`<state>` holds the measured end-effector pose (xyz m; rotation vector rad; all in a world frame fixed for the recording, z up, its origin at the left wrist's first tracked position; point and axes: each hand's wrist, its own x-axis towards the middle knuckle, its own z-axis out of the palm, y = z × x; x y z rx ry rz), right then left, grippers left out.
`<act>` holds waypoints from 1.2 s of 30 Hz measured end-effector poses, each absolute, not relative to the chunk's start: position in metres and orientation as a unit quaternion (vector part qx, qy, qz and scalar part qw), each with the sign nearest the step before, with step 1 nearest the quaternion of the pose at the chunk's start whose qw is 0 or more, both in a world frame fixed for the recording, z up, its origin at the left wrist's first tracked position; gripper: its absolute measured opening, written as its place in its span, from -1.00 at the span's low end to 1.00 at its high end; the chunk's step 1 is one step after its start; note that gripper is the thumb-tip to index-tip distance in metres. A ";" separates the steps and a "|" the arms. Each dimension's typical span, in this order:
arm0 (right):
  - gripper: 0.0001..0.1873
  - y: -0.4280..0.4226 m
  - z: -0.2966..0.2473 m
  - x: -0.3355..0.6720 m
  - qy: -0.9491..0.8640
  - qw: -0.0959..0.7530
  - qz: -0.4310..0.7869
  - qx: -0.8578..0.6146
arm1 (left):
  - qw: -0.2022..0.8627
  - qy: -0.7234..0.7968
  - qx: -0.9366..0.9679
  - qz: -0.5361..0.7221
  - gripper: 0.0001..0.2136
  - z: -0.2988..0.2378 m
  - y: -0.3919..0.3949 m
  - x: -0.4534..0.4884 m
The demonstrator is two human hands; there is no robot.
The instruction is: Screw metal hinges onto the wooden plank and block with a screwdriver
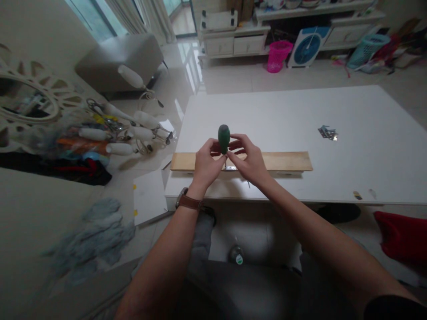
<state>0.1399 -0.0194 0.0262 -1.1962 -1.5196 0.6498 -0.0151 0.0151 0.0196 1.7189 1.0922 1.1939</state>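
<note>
A screwdriver with a green handle (224, 138) stands upright over a pale wooden board (287, 161) on the white table. My left hand (207, 163) closes round it from the left, thumb near the shaft. From the other side my right hand (248, 161) is closed about the lower handle, its thumb and fingers meeting near the shaft. Under the tip, a small metal plate (231, 168) with holes lies along the board's near edge. The fingers partly hide the shaft, and I cannot make out a screw at the tip.
Several metal pieces (328, 132) are heaped on the table's right side. A thin rod-like piece (248, 184) lies by the board's near side. Small items (357, 195) sit at the front edge. Lamp arms with white shades (142, 119) stand left of the table.
</note>
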 end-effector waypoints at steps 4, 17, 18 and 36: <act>-0.59 -0.021 0.026 0.141 -0.628 0.520 0.297 -0.497 | 0.389 0.428 0.674 0.459 -0.73 0.018 0.016 -0.014; -0.71 -0.020 0.027 0.141 -0.625 0.515 0.282 -0.514 | 0.332 0.442 0.692 0.463 -0.64 0.019 0.014 -0.013; -0.72 -0.020 0.026 0.141 -0.623 0.518 0.284 -0.513 | 0.337 0.441 0.690 0.466 -0.64 0.018 0.015 -0.014; -0.74 -0.019 0.027 0.140 -0.589 0.544 0.313 -0.508 | 0.319 0.431 0.720 0.441 -0.69 0.020 0.014 -0.015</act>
